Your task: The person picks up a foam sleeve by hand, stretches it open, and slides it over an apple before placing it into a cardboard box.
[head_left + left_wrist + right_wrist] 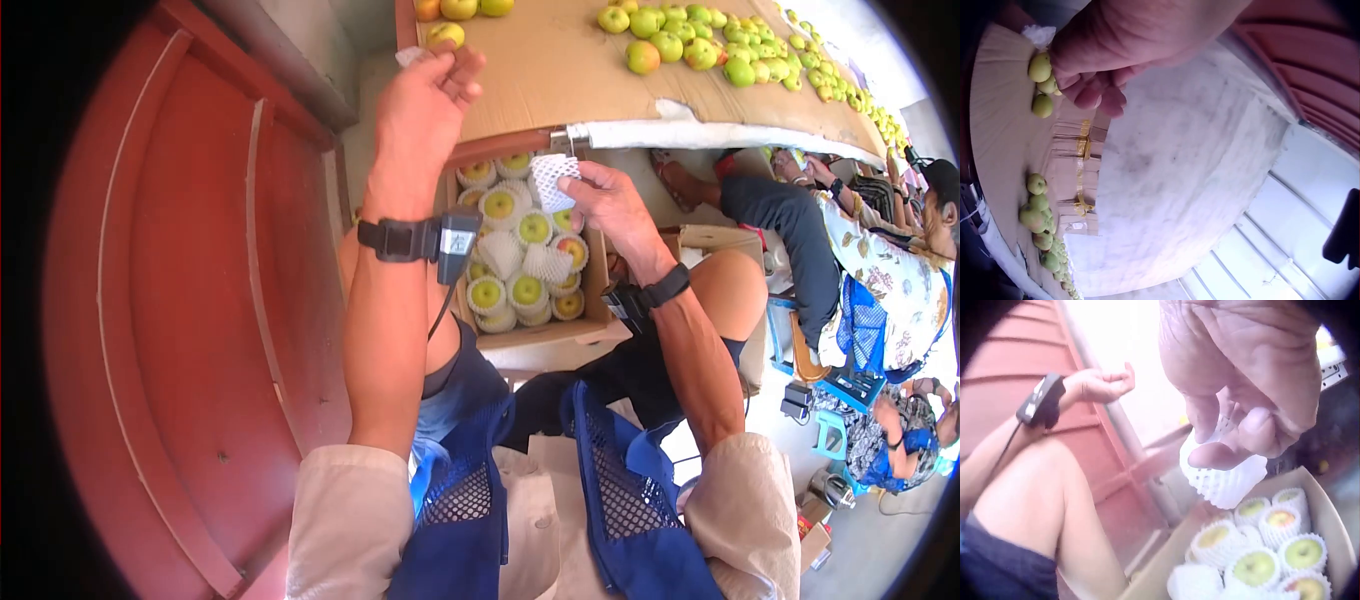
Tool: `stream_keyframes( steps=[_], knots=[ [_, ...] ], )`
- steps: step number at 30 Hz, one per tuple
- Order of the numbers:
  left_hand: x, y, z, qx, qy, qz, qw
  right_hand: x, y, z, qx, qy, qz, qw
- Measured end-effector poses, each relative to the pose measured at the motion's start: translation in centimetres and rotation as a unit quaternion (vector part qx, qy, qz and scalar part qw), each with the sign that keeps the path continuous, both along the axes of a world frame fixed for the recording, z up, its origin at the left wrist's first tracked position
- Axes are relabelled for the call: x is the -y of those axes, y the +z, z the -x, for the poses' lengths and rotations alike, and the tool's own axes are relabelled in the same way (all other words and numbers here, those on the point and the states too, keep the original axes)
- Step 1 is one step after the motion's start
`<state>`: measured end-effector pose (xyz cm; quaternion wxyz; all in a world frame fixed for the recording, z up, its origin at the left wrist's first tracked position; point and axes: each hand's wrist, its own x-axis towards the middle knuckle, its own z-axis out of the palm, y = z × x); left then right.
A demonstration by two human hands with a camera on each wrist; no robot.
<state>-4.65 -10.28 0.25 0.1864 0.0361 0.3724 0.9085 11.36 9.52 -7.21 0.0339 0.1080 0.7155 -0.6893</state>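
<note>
My right hand (612, 205) pinches a white foam net sleeve (553, 183) above a box (603, 270) of apples in foam nets. The right wrist view shows the sleeve (1222, 464) hanging below the thumb and fingers of the right hand (1244, 381). My left hand (425, 105), palm up with loosely bent fingers, is raised at the cardboard-covered table's near left corner, by a yellow-green apple (446, 35). It holds nothing in the right wrist view (1107, 385). A small white piece (1039, 35) shows just beyond the left hand (1129, 37); whether they touch I cannot tell.
Many loose apples (700, 50) lie along the table (540, 85). A red door (190, 300) stands at the left. At the right, a seated person in a floral top (880, 240) and another person (895, 440) are near a blue stool (850, 385).
</note>
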Motion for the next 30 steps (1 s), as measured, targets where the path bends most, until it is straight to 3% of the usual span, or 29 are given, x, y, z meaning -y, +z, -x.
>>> stream_keyframes(
  steps=[3, 8, 10, 12, 16, 22, 30],
  knots=[
    [-0.9, 0.4, -0.8, -0.048, -0.036, 0.088, 0.994, -1.0, 3.9, 0.6, -0.007, -0.051, 0.101, 0.994],
    [-2.6, 0.6, -2.4, -0.134, -0.088, 0.2, 0.967, -2.3, 6.9, 2.5, -0.077, -0.108, 0.106, 0.985],
    [-3.5, 0.7, -3.5, -0.249, -0.066, 0.304, 0.917, -2.7, 7.3, 3.3, -0.101, -0.124, 0.111, 0.981],
    [-4.7, 1.7, -5.2, -0.231, -0.07, 0.312, 0.919, -3.1, 7.0, 3.7, -0.122, -0.132, 0.111, 0.978],
    [-6.3, 0.1, -5.6, -0.329, -0.055, 0.338, 0.88, -2.4, 6.8, 3.6, -0.145, -0.129, 0.181, 0.964],
    [-6.9, -0.6, -6.1, -0.415, 0.011, 0.426, 0.804, -1.7, 7.5, 2.8, -0.116, -0.126, 0.154, 0.973],
    [-7.2, 0.0, -5.9, -0.374, -0.01, 0.428, 0.822, -1.8, 7.2, 2.6, -0.154, -0.132, 0.094, 0.975]
  ],
)
